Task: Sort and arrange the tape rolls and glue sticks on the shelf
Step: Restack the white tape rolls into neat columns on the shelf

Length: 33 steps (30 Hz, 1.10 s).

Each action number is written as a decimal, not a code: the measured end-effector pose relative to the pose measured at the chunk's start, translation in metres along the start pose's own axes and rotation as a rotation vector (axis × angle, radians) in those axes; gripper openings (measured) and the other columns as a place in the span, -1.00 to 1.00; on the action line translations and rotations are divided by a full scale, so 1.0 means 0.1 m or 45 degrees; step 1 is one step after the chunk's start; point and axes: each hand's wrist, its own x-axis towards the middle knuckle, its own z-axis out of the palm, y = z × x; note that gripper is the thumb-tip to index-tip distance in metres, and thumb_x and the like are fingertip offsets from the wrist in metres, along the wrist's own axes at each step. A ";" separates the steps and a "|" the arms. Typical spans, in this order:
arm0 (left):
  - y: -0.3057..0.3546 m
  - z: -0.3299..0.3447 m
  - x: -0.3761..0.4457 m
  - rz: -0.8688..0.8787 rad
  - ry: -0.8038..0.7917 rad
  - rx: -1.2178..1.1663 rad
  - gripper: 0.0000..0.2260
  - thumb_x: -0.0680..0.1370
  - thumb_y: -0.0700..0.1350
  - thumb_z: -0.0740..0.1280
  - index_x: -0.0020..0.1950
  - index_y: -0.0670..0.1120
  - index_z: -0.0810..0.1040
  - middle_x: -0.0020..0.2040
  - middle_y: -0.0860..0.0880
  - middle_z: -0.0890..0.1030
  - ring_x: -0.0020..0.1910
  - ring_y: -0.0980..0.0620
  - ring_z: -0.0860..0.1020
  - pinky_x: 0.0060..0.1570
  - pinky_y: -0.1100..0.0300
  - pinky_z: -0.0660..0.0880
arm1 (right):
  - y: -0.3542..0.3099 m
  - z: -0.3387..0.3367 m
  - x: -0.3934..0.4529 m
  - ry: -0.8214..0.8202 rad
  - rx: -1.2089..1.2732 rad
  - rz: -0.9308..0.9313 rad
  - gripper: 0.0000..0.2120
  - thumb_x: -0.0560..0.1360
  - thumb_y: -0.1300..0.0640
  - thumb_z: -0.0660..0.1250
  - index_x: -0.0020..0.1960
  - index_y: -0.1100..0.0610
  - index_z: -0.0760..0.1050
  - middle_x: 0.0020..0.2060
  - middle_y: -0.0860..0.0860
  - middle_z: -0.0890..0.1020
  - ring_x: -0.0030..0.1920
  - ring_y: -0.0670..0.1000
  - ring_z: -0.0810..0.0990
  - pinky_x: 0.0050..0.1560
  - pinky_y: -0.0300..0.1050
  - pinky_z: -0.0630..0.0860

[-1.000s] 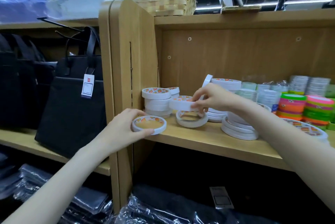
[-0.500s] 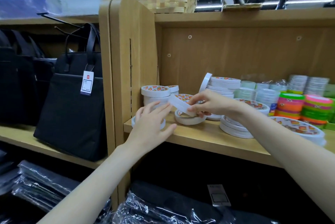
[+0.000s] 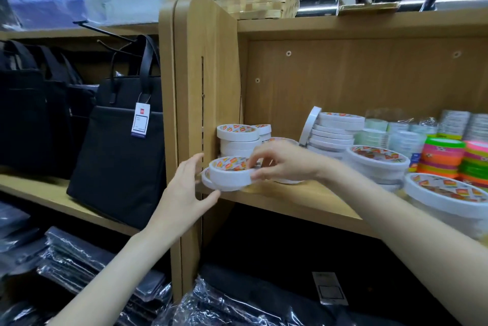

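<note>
A white tape roll [image 3: 229,174] with a red and yellow label lies on top of another white roll [image 3: 208,183] at the front left corner of the wooden shelf [image 3: 295,201]. My right hand [image 3: 282,162] pinches the upper roll at its right rim. My left hand [image 3: 186,192] is spread beside the lower roll, thumb under its front edge, fingers by the side panel. A stack of white rolls [image 3: 237,141] stands right behind. No glue sticks can be made out.
More white rolls [image 3: 335,130] are piled mid-shelf, wide rolls [image 3: 377,162] and neon coloured tape [image 3: 443,156] to the right. The upright side panel [image 3: 190,101] bounds the shelf on the left. Black bags [image 3: 118,151] hang left of it.
My right hand carried its roll left and set it flat on the roll at the shelf corner. My left hand lifted off that lower roll and now cups its left side.
</note>
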 end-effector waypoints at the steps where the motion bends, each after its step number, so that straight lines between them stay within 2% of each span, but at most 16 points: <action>1: -0.01 -0.01 0.00 0.000 0.016 -0.013 -0.34 0.43 -0.13 0.44 0.46 -0.09 0.23 0.31 0.03 0.38 0.08 0.28 0.44 0.13 0.30 0.42 | 0.00 0.07 0.05 0.012 -0.013 -0.008 -0.84 0.47 0.10 0.38 0.02 0.14 0.58 -0.08 -0.03 0.57 -0.11 -0.04 0.56 -0.03 -0.21 0.44; 3: -0.02 -0.05 0.01 0.064 0.026 -0.010 -0.36 0.42 -0.16 0.44 0.44 -0.06 0.25 0.28 0.08 0.37 0.14 0.24 0.43 0.16 0.25 0.44 | 0.01 0.13 0.12 0.036 0.018 -0.004 -0.79 0.46 0.08 0.40 0.07 0.08 0.56 0.01 -0.03 0.57 -0.07 -0.01 0.57 0.01 -0.13 0.48; 5: -0.01 -0.11 0.03 0.174 0.023 0.038 -0.46 0.43 -0.19 0.42 0.37 -0.02 0.34 0.26 0.11 0.40 0.21 0.17 0.42 0.22 0.25 0.42 | 0.04 0.05 0.13 0.066 0.158 0.017 -0.74 0.44 0.06 0.42 0.11 0.02 0.53 -0.01 -0.17 0.56 -0.14 -0.08 0.57 -0.06 -0.16 0.50; 7: 0.04 -0.18 0.08 0.204 0.048 0.061 -0.57 0.45 -0.22 0.37 0.30 -0.01 0.41 0.24 0.11 0.44 0.23 0.17 0.41 0.19 0.48 0.33 | 0.10 -0.10 0.16 0.166 0.256 0.036 -0.74 0.45 0.09 0.41 0.13 0.01 0.51 -0.08 -0.28 0.57 -0.24 -0.21 0.52 -0.17 -0.27 0.47; 9: 0.13 -0.22 0.21 0.176 0.052 0.071 -0.63 0.49 -0.22 0.32 0.29 -0.04 0.43 0.24 0.09 0.46 0.22 0.19 0.40 0.09 0.64 0.24 | 0.18 -0.23 0.27 0.233 0.128 0.046 -0.68 0.48 0.16 0.37 0.22 0.06 0.47 0.07 -0.14 0.54 -0.22 -0.30 0.47 -0.16 -0.43 0.38; 11: 0.21 -0.23 0.36 0.152 0.017 0.105 -0.66 0.52 -0.20 0.28 0.30 -0.05 0.43 0.24 0.10 0.45 0.18 0.22 0.40 0.00 0.66 0.25 | 0.22 -0.26 0.44 0.114 -0.078 0.085 -0.58 0.50 0.19 0.34 0.33 0.08 0.39 0.20 -0.01 0.48 -0.12 -0.25 0.45 -0.06 -0.42 0.33; 13: 0.27 -0.21 0.50 0.154 -0.026 0.134 -0.67 0.55 -0.18 0.25 0.31 -0.06 0.42 0.22 0.09 0.45 0.11 0.25 0.39 -0.07 0.62 0.28 | 0.26 -0.21 0.60 -0.022 -0.222 0.157 -0.56 0.48 0.18 0.35 0.34 0.12 0.38 0.18 0.04 0.49 0.05 -0.04 0.47 0.04 -0.27 0.34; 14: 0.30 -0.21 0.56 0.158 -0.037 0.150 -0.68 0.55 -0.18 0.24 0.31 -0.06 0.42 0.21 0.08 0.46 0.09 0.24 0.39 -0.06 0.57 0.30 | 0.27 -0.19 0.65 -0.050 -0.275 0.171 -0.61 0.47 0.17 0.37 0.27 0.15 0.43 0.09 0.06 0.52 0.04 0.03 0.48 0.01 -0.19 0.36; 16: 0.33 -0.20 0.66 0.151 -0.037 0.160 -0.68 0.55 -0.19 0.23 0.30 -0.08 0.44 0.18 0.06 0.47 0.09 0.20 0.42 0.01 0.46 0.31 | 0.28 -0.26 0.70 -0.071 -0.284 0.167 -0.77 0.44 0.19 0.39 0.07 0.22 0.51 -0.13 0.08 0.52 -0.15 0.03 0.47 -0.16 -0.14 0.37; 18: 0.35 -0.20 0.73 0.141 -0.031 0.152 -0.69 0.55 -0.19 0.23 0.30 -0.08 0.44 0.18 0.05 0.48 0.11 0.19 0.43 0.06 0.40 0.32 | 0.29 -0.41 0.68 -0.055 -0.266 0.174 -0.93 0.44 0.20 0.38 -0.12 0.19 0.52 -0.25 0.04 0.53 -0.28 -0.01 0.49 -0.27 -0.18 0.40; 20: 0.37 -0.19 0.80 0.127 -0.051 0.160 -0.68 0.56 -0.19 0.24 0.32 -0.08 0.43 0.21 0.04 0.48 0.14 0.18 0.43 0.10 0.37 0.34 | 0.31 -0.61 0.65 0.043 -0.230 0.181 -0.91 0.45 0.22 0.38 -0.19 0.15 0.48 -0.31 0.02 0.54 -0.34 -0.04 0.54 -0.31 -0.24 0.45; 23: 0.40 -0.15 0.94 0.106 -0.112 0.186 -0.65 0.55 -0.16 0.25 0.34 -0.08 0.41 0.26 0.01 0.48 0.22 0.11 0.45 0.22 0.24 0.39 | 0.38 -0.84 0.72 0.253 -0.201 0.217 -0.88 0.43 0.24 0.38 -0.05 0.25 0.55 -0.15 0.16 0.63 -0.22 0.10 0.63 -0.11 -0.09 0.56; 25: 0.40 -0.11 1.08 0.088 -0.190 0.235 -0.65 0.55 -0.13 0.27 0.33 -0.09 0.42 0.25 -0.02 0.50 0.22 0.06 0.46 0.24 0.15 0.41 | 0.45 -0.89 0.85 0.309 -0.218 0.286 -0.82 0.43 0.24 0.37 0.02 0.23 0.57 -0.06 0.17 0.63 -0.18 0.12 0.64 -0.07 -0.04 0.58; 27: 0.39 -0.06 1.21 0.064 -0.306 0.310 -0.66 0.54 -0.10 0.28 0.32 -0.08 0.44 0.25 -0.03 0.51 0.22 0.05 0.46 0.23 0.14 0.41 | 0.52 -0.81 0.99 0.301 -0.285 0.381 -0.75 0.43 0.23 0.37 0.10 0.19 0.55 0.02 0.17 0.59 -0.11 0.14 0.60 -0.08 -0.02 0.55; 30: 0.34 -0.01 1.37 0.028 -0.517 0.383 -0.68 0.54 -0.04 0.31 0.28 -0.06 0.48 0.22 -0.01 0.54 0.18 0.07 0.49 0.20 0.19 0.43 | 0.65 -0.54 1.15 0.211 -0.420 0.495 -0.69 0.43 0.25 0.37 0.17 0.20 0.50 0.03 0.14 0.53 -0.05 0.13 0.51 -0.11 -0.08 0.40; 33: 0.32 0.01 1.46 -0.038 -0.761 0.342 -0.69 0.52 0.01 0.33 0.24 -0.03 0.52 0.17 0.03 0.57 0.15 0.09 0.52 0.20 0.13 0.46 | 0.77 -0.41 1.20 0.199 -0.400 0.498 -0.62 0.43 0.27 0.38 0.23 0.19 0.44 0.17 0.17 0.50 0.14 0.16 0.50 0.05 -0.04 0.45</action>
